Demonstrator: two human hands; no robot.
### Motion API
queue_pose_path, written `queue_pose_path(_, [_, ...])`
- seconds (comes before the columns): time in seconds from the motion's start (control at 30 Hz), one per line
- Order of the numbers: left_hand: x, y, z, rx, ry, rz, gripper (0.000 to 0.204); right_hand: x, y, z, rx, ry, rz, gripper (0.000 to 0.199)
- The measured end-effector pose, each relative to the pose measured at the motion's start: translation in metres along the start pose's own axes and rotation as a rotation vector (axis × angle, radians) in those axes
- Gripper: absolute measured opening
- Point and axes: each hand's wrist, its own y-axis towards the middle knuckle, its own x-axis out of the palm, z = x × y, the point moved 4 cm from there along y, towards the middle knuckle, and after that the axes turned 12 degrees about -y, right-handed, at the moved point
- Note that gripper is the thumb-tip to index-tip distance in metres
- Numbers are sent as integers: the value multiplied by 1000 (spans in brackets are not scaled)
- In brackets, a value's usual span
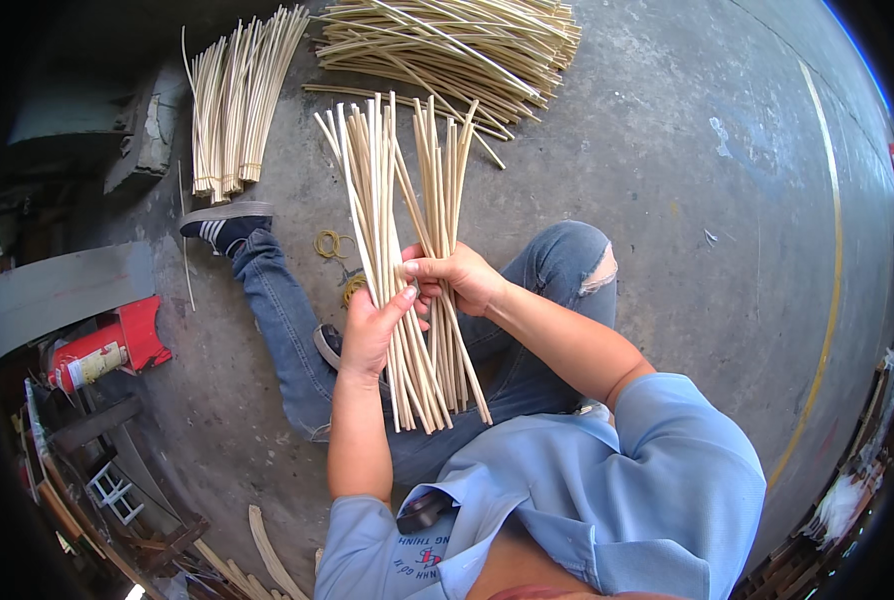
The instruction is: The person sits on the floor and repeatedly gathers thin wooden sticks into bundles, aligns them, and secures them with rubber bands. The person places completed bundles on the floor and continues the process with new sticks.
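Observation:
Over my lap, my left hand (372, 330) is closed round a bundle of thin pale wooden sticks (375, 215). Close beside it, my right hand (459, 277) grips a second, smaller bundle of sticks (437, 180). Both bundles stand lengthwise away from me, their upper ends fanned apart and their lower ends above my thighs. The thumbs lie along the sticks and the two hands nearly touch, so some fingers are hidden behind the wood.
A big loose pile of sticks (447, 45) lies ahead on the concrete floor. Bundled sticks (237, 110) rest at the far left, near my shoe (229, 225). Yellow rubber bands (329, 243) lie between my legs. A red cylinder (92, 360) is at the left.

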Motion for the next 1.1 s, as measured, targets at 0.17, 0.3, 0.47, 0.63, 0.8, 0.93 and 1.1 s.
queue_pose_path(0.17, [3, 3, 1, 84, 105, 34, 39, 0, 3, 2, -8, -67, 39, 21])
queue_pose_path(0.3, [7, 5, 4, 116, 90, 25, 32, -3, 1, 3, -9, -42, 87, 19])
queue_pose_path(0.47, [-11, -2, 3, 48, 6, 221, 25, 4, -6, 0, 27, 38, 74, 18])
queue_pose_path(0.63, [-13, -8, 16, 52, 23, 182, 22, -3, 0, -1, -111, 66, 13, 26])
queue_pose_path(0.8, [-2, -20, 19, 69, 27, 126, 22, 13, -10, -8, -94, -71, 18, 30])
queue_pose_path(0.93, [7, -29, 20, 130, 87, 71, 24, 30, -19, -8, -119, -90, 33, 25])
queue_pose_path(1.1, [7, -42, 17, 150, 62, 84, 22, 41, -34, -8, -99, -95, 142, 18])
